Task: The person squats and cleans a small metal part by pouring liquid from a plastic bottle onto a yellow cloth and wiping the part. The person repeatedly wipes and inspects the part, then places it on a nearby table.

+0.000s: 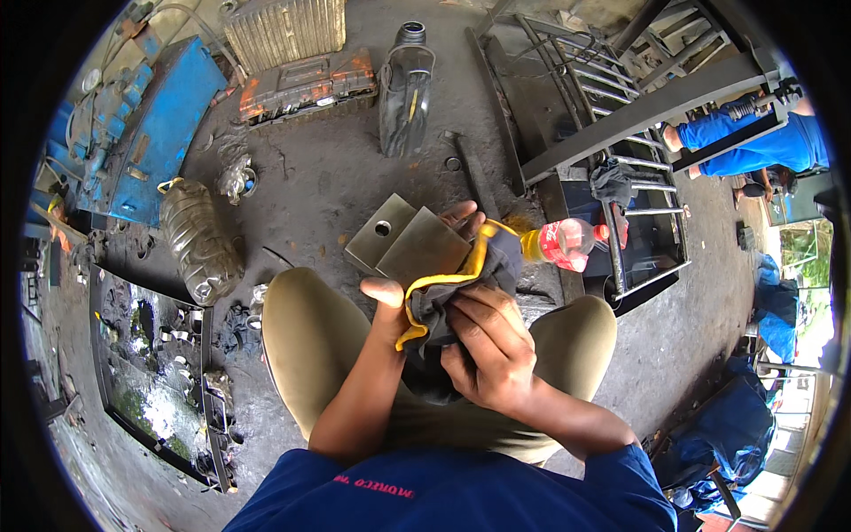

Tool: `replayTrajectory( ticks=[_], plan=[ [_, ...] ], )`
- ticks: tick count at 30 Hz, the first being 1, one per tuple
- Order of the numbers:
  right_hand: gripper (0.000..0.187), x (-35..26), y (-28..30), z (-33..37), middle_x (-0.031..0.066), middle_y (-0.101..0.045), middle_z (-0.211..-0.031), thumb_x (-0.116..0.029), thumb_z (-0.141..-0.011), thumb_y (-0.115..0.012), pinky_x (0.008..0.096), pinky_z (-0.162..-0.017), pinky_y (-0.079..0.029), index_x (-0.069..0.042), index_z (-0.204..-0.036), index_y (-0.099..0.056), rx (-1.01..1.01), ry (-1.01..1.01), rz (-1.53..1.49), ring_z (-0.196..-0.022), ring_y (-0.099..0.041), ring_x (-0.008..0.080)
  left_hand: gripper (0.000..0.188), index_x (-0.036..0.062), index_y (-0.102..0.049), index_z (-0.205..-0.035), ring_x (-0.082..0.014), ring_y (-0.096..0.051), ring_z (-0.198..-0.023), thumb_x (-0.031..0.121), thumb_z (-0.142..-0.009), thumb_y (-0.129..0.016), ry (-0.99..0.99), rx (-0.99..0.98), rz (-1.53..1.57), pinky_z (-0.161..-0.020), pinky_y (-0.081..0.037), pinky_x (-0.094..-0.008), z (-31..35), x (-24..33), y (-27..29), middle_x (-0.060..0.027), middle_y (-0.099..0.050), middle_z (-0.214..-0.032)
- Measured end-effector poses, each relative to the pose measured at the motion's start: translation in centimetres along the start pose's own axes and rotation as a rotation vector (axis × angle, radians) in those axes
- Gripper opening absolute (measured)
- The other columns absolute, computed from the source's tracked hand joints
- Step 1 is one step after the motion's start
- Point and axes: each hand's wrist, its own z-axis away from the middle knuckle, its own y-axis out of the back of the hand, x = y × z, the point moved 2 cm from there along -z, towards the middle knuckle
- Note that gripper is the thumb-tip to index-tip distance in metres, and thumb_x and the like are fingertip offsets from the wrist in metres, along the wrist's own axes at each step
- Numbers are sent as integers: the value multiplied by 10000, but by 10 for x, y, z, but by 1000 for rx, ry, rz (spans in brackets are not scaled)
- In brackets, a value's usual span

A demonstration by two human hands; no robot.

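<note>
I am gripping a dark glove (461, 293) with yellow trim in both hands: left hand (390, 306) closed on its cuff, right hand (483, 346) clenched around the body, above my knees. Over-pulling could likely tear the trim; metal plates (403, 241) are lying beyond.

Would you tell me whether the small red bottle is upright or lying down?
Lying down: the red bottle rests on its side on the ground, yellow cap toward the glove.

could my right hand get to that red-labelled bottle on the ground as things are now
Probably not right away: the right hand is busy gripping the dark yellow-edged glove. The bottle lies just beyond it with nothing between.
</note>
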Motion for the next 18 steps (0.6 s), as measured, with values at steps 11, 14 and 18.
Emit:
replayTrajectory(
  ticks=[11,14,18],
  plan=[
    [244,10,-20,-11,198,-670,-1058,-54,-777,-685,466,-910,-543,56,-995,-685,73,-61,-25,-1037,-663,381,1231,-24,-451,-1473,-330,-429,-1412,971,-757,-332,33,-263,480,-1227,-262,-483,6,1,14,-192,-462,-1515],
    [332,2,-22,-12,134,-667,-1058,-99,-678,-771,434,-940,-544,16,-981,-695,-196,253,-141,-1062,-664,316,1257,-41,-389,-1508,-308,-274,-1508,965,-755,-355,37,-326,596,-1260,-173,-461,-4,4,10,-199,-338,-1597],
    [366,21,-8,-27,159,-649,-1024,-147,-684,-784,460,-861,-562,45,-978,-679,34,-58,-102,-973,-664,357,1232,-21,-425,-1486,-361,-298,-1489,965,-752,-345,159,85,172,-1233,-251,-487,-3,0,12,-229,-419,-1534]
  ],
)
